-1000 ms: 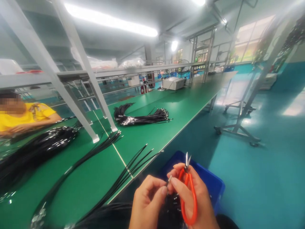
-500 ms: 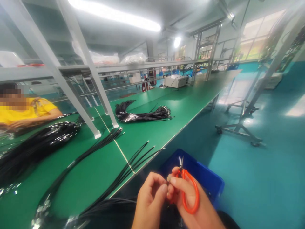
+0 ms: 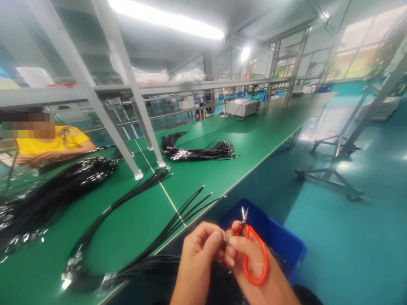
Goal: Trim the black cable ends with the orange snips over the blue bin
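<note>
My left hand [image 3: 199,252] is closed in a pinch, thumb against forefinger, on a tiny piece too small to name. Fingertip to fingertip with it, my right hand [image 3: 249,252] pinches at the same spot. Red-handled scissors [image 3: 266,264] are hooked over my right hand, their blades pointing away from me and slightly parted. Left of my hands, a bundle of black cables [image 3: 168,228] with metal-looking tips runs along the table edge. It curves back to a shiny wrapped part [image 3: 73,264] on the green table [image 3: 140,224].
Below my hands stands a blue bin [image 3: 286,239]. Another black cable bundle [image 3: 203,153] lies farther along the table, and a large shiny pile [image 3: 63,190] is at left. Grey shelf posts [image 3: 117,140] rise from the table. Across it sits a person in yellow [image 3: 68,137].
The view has swung slightly left, so the scene sits farther right. My left fingertips have come closer to my right fingertips. The scissors stay in my right hand.
</note>
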The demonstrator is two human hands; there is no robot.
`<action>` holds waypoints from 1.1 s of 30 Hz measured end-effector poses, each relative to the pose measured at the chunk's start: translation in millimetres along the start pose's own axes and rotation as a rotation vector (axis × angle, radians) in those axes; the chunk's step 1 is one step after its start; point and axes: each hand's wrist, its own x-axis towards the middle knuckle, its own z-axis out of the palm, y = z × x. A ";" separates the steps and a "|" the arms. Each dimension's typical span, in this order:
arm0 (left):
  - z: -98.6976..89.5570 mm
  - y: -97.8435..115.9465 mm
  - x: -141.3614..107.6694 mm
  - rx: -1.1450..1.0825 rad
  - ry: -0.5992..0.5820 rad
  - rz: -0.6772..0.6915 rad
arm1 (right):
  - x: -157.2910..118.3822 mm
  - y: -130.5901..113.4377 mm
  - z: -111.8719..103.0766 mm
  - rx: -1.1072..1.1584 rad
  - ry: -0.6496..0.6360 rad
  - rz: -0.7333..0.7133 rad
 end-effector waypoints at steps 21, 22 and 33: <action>3.3 21.6 2.5 0.349 -0.002 0.106 | 3.8 4.2 -2.8 0.018 0.009 -0.043; 3.0 22.7 2.3 0.396 -0.003 0.107 | 3.2 3.7 -2.2 0.009 0.012 -0.055; -14.9 5.2 2.6 0.333 -0.033 -0.028 | 0.5 -3.1 4.3 -0.268 0.120 -0.203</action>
